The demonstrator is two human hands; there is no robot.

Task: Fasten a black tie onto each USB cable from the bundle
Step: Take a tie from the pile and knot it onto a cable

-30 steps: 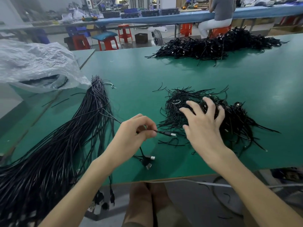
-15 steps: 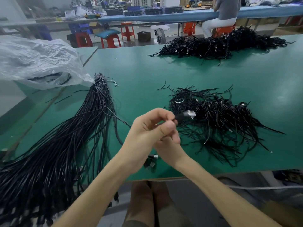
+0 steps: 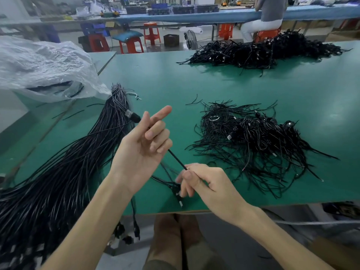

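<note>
My left hand (image 3: 143, 145) is raised palm-up over the green table (image 3: 214, 90) and holds one black USB cable (image 3: 176, 159). The cable's plug end (image 3: 132, 115) sticks out to the left past the thumb. My right hand (image 3: 204, 181) pinches the same cable lower down, near the table's front edge. A thick bundle of black USB cables (image 3: 64, 168) runs from the table's left side down over its edge. To the right lies a loose pile of black ties and cables (image 3: 253, 139).
A second large heap of black cables (image 3: 259, 51) lies at the table's far edge. A crumpled clear plastic bag (image 3: 42, 69) sits at the left. Red stools (image 3: 132, 45) and a seated person (image 3: 266, 18) are beyond the table.
My hands have drawn apart along the cable: the left swung up and left with the plug end, the right slid down toward the front edge. Earlier the right hand rested on the tie pile.
</note>
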